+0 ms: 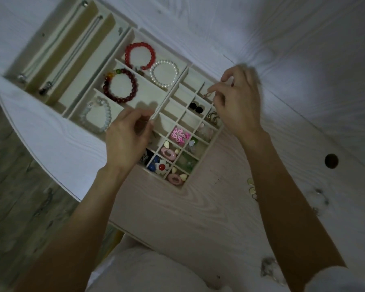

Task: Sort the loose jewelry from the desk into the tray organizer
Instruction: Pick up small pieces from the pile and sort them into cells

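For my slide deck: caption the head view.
Right hand pinches a small earring over the tray organizer; left hand rests on its divider.

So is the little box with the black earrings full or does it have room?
It has room. Only two black earrings sit in that compartment of the tray organizer, with pale bare floor showing beside them.

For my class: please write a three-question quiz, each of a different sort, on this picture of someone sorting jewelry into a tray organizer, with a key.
1. True or false: the white pearl bracelet lies in the same compartment as the bright red bead bracelet.
2. Multiple choice: the right hand pinches a small piece over which part of the tray organizer? A. the long necklace slots B. the bracelet compartments C. the grid of small cells
3. Fill in: the pink flower clip lies in a cell just beyond the ______ hand.

Key: 1 true; 2 C; 3 left.
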{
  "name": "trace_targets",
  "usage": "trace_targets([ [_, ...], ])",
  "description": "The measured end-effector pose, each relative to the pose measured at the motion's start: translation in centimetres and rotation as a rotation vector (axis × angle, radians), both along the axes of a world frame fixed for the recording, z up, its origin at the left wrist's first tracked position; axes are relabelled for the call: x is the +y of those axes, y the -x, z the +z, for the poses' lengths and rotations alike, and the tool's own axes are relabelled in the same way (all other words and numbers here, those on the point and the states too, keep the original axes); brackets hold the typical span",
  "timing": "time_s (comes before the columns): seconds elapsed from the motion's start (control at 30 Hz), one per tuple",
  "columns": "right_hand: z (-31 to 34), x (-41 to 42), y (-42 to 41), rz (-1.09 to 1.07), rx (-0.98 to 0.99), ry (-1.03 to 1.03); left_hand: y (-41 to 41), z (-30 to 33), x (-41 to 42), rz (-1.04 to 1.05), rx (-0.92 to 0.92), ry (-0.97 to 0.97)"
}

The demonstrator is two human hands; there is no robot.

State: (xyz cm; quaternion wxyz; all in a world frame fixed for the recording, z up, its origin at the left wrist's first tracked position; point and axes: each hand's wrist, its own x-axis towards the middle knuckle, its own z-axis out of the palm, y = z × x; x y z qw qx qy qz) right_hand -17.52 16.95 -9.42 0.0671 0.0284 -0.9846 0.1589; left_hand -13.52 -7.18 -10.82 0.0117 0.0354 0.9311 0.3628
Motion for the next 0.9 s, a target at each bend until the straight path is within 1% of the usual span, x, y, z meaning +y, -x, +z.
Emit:
trace_targets([
  [0.07, 0.0, 0.1, 0.1, -0.015, 0.009, -0.036, 0.0, -0.1, -0.1, -0.006, 0.008, 0.007],
  [0.2, -0.1, -0.1, 0.0, 0.013, 0.007, -0.041, 0.0, -0.1, 0.0, -0.006, 0.010, 0.001],
  [0.47, 0.6, -1.2, 1.3, -0.043, -0.088, -0.082, 0.0, -0.1, -0.1, -0.005, -0.003, -0.009],
  [0.53, 0.6, -1.5, 1.8, -0.039, -0.112, -0.128, 0.0, -0.1, -0.1, -0.003, -0.006, -0.010],
  [0.6, 0.4, -1.6, 2.1, -0.020, -0.095, -0.166, 0.0, -0.1, -0.1, -0.005, -0.004, -0.008],
  [0.73, -0.2, -1.2, 2.2, 0.046, -0.023, -0.080, 0.0, 0.0, -0.2, -0.008, -0.004, -0.002],
  [0.9, -0.5, -0.6, 1.8, 0.146, 0.034, -0.034, 0.0, 0.1, -0.1, -0.020, -0.010, 0.007],
])
